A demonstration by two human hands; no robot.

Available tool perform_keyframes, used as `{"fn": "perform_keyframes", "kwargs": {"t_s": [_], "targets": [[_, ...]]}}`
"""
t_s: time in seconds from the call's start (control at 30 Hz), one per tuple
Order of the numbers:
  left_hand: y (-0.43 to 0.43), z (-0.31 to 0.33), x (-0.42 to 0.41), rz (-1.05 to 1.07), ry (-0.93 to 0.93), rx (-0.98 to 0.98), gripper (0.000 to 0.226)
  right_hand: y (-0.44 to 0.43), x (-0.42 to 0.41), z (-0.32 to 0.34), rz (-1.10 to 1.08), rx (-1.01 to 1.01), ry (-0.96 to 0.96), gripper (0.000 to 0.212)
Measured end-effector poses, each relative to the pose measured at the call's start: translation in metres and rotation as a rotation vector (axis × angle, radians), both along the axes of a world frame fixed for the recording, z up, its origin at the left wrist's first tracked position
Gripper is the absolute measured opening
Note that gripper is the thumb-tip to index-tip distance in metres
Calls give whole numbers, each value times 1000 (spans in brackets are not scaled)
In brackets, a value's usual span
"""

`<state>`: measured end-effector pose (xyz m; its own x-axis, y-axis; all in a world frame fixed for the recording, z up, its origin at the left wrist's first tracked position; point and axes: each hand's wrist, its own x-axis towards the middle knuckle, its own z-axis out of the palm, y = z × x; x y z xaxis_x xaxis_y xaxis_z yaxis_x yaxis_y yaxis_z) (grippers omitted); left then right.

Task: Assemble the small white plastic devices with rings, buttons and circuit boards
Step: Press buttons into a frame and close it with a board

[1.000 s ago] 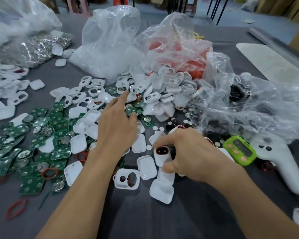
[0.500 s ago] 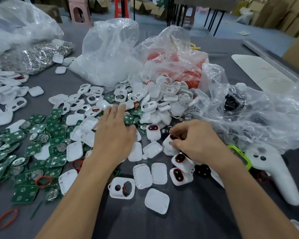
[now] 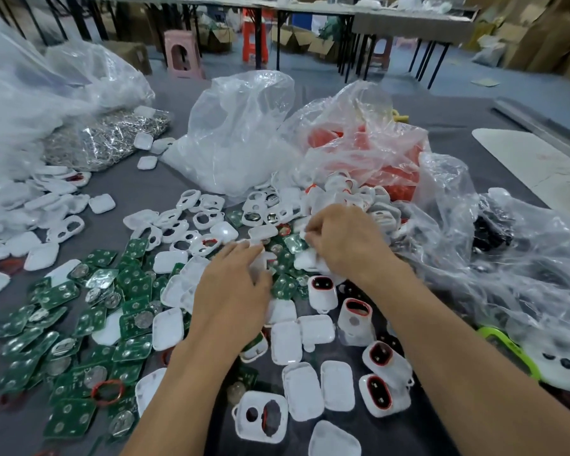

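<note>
Shell pile [image 3: 349, 192] just above right hand [image 3: 343, 248], nearer one; its grip curled, contents unclear. Left hand [image 3: 234, 291] flat, spread.

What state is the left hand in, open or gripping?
Open: left hand lies flat, fingers straight, on the white shells.

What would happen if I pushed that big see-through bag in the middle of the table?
The clear bag would probably crumple rather than slide stiffly, because its thin film is wrinkled and slumped. Its puffed-up top looks light and easy to dent. The whitish bottom seems fuller, so that part may resist a push more.
</note>
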<state>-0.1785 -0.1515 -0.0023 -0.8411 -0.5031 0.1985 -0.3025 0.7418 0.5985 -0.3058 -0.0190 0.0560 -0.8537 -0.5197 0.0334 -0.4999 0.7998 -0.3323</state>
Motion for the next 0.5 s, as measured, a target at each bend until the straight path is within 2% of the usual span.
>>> {"fn": "perform_keyframes", "kwargs": {"t_s": [0.1,0.13,0.17,0.23,0.3,0.33,0.4,0.43,0.5], "targets": [[2,-1,0,-23,38,-32,44,9,4,-6,-71,-201,207,28],[5,1,0,-26,87,-38,43,15,7,-7,-113,-318,244,30],[8,3,0,-30,126,-16,43,20,9,-7,-155,-481,199,30],[13,8,2,-128,153,207,50,28,17,-6,-230,-870,-114,27],[25,15,3,-330,159,642,53,30,31,-6,-246,-1079,-461,27],[32,18,2,-408,186,786,47,30,38,-7,-220,-1118,-563,27],[40,20,-1,-418,266,952,32,31,50,-9,-182,-1146,-639,22],[42,22,-2,-382,299,1023,28,32,54,-9,-177,-1116,-602,18],[42,23,-1,-302,310,1126,24,36,56,-10,-165,-913,-372,16]]}}
